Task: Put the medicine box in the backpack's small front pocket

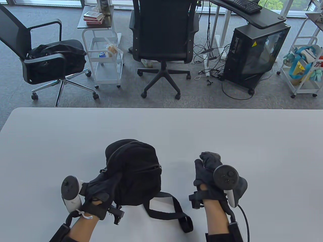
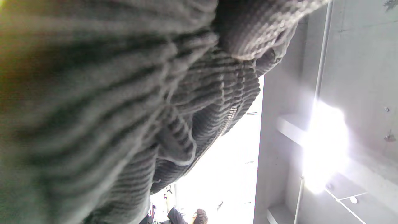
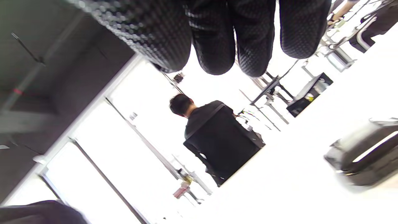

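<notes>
The left hand [image 1: 101, 191] lies on the near left side of the black backpack [image 1: 135, 171], fingers flat on the cloth. The right hand [image 1: 209, 174] rests on the white worktop [image 1: 227, 131] to the right, apart from the bag, fingers curled with nothing in them. The medicine box cannot be seen. A strap [image 1: 171, 209] trails toward the near edge.
</notes>
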